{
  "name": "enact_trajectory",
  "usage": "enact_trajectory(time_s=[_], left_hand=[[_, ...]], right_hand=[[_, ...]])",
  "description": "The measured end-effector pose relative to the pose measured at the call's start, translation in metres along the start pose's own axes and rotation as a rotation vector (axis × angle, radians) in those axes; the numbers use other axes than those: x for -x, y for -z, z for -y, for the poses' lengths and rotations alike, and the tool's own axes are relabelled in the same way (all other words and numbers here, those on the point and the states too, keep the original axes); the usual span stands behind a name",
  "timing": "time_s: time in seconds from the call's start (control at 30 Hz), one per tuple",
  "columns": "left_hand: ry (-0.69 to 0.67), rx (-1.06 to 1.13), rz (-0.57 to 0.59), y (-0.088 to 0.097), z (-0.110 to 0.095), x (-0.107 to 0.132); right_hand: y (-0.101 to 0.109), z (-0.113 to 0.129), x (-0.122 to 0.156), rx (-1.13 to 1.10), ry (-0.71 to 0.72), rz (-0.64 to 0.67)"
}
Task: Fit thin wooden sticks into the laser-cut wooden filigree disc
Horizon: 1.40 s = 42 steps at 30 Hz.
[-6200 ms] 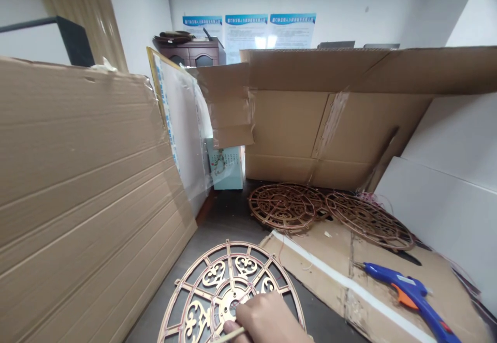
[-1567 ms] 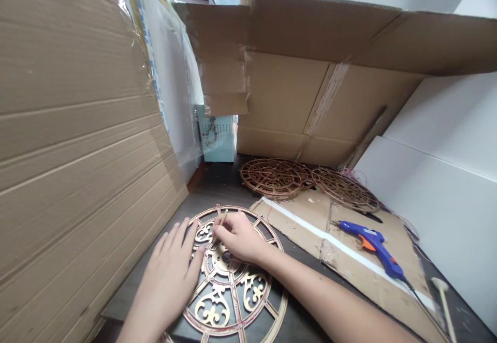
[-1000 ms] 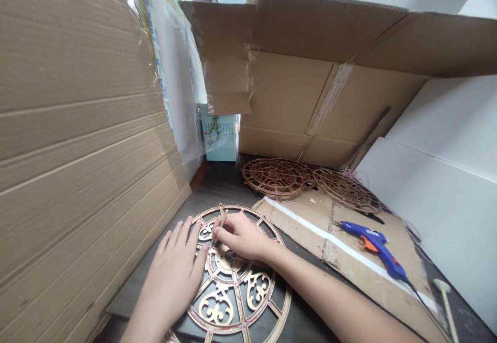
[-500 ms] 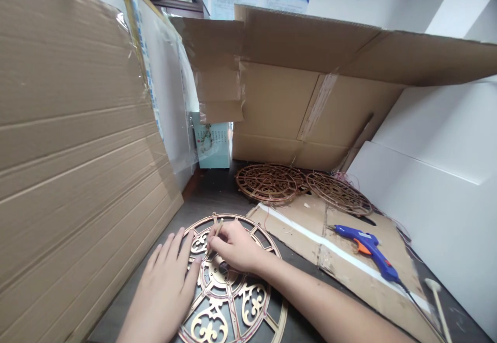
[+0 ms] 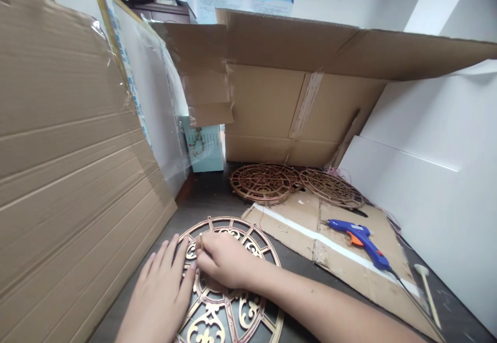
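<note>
A round copper-coloured openwork disc [image 5: 248, 244] with scroll patterns lies flat on the dark table [image 5: 217, 198] in front of me. My left hand [image 5: 163, 291] rests flat on the disc's left side, fingers spread. My right hand [image 5: 221, 257] is closed over the disc's middle and pinches a thin pale stick [image 5: 201, 239], whose tip shows just above the fingers. A thin red wire runs along the disc's spokes.
Two more openwork discs [image 5: 264, 182] [image 5: 332, 188] lie further back. A blue glue gun [image 5: 359, 235] rests on a flat cardboard sheet [image 5: 330, 229], with a pale wooden stick [image 5: 427, 291] at the right. Cardboard panels [image 5: 70, 167] stand left, an open carton [image 5: 295, 110] behind, white boards [image 5: 427, 177] right.
My right hand has slid left and closer on the disc, so less of the stick shows. The left hand stays flat on the disc. The view has turned slightly.
</note>
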<state>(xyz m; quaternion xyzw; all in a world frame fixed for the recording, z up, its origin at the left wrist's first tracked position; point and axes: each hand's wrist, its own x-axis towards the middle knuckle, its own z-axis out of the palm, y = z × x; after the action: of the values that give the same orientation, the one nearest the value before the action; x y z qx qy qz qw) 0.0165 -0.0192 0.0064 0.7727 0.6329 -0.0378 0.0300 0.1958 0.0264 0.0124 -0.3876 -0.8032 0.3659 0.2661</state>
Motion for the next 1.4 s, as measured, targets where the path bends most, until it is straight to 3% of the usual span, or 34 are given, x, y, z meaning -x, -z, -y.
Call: enact_trajectory(time_s=[0.2, 0.43, 0.6, 0.7, 0.8, 0.93, 1.0, 1.07, 1.13, 1.23, 1.4], left_hand=[[0.005, 0.036, -0.033, 0.000, 0.001, 0.000], [0.029, 0.095, 0.009, 0.000, 0.000, -0.004], [0.038, 0.079, 0.043, 0.003, -0.001, -0.004], [0.033, 0.070, 0.063, 0.006, 0.000, -0.003], [0.036, 0.074, 0.062, 0.007, -0.001, -0.004], [0.027, 0.126, 0.024, 0.004, 0.000, -0.005], [0.029, 0.154, 0.016, 0.001, 0.001, -0.004], [0.037, 0.166, 0.010, -0.002, 0.002, -0.004], [0.034, 0.165, 0.010, -0.003, 0.003, -0.004], [0.018, 0.158, 0.023, -0.004, 0.004, -0.004], [0.041, 0.148, -0.028, -0.009, 0.004, -0.006]], right_hand=[[0.000, -0.003, -0.001, -0.139, -0.066, -0.031], [0.012, -0.011, -0.008, -0.682, -0.509, -0.016], [0.014, -0.012, -0.010, -0.854, -0.470, 0.053], [0.019, -0.013, -0.013, -0.927, -0.553, 0.094], [0.037, -0.014, -0.015, -0.764, -0.564, 0.094], [0.071, -0.012, -0.006, -0.322, -0.417, -0.006], [0.079, -0.009, 0.005, -0.270, -0.362, -0.047], [0.078, -0.006, 0.016, -0.426, -0.312, -0.113], [0.070, -0.006, 0.025, -0.758, -0.345, -0.191], [0.056, -0.010, 0.030, -1.165, -0.364, -0.189], [0.054, -0.021, 0.028, -1.425, -0.329, -0.114]])
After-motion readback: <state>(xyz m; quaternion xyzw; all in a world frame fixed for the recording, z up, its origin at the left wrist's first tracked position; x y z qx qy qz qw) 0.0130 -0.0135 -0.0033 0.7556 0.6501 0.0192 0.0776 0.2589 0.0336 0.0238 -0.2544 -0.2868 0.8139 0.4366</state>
